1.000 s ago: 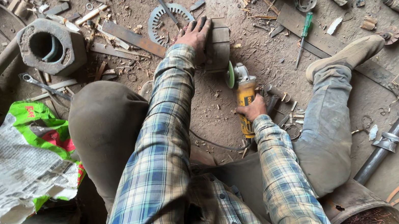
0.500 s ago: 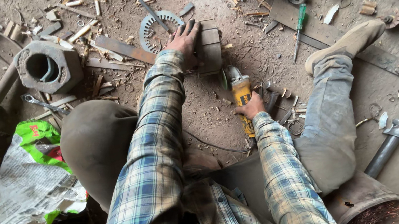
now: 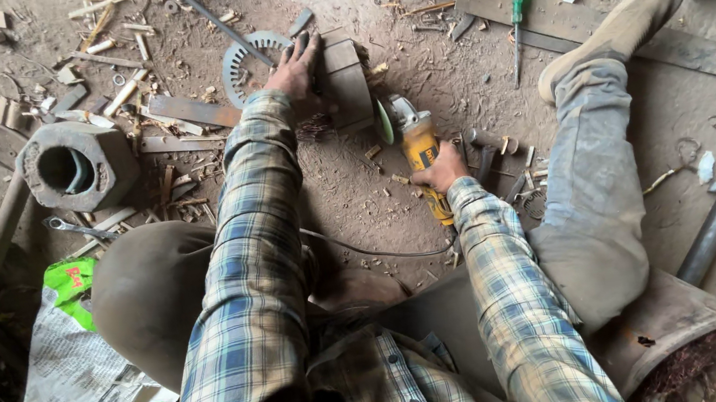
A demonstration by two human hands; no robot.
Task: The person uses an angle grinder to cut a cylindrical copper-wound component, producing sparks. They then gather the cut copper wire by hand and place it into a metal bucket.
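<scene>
My sleeves (image 3: pixel 253 316) are plaid, blue and yellowish-tan with white lines. The grinder (image 3: pixel 421 156) I grip has a yellow body with black and a greenish disc. My trousers (image 3: pixel 591 189) are dusty grey. The screwdriver (image 3: pixel 516 10) has a green handle. The sack (image 3: pixel 75 358) is white printed with bright green. The floor (image 3: pixel 452 78) is brown dirt.

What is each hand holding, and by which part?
Right hand grips the yellow angle grinder by its body; left hand presses on the metal block.
</scene>
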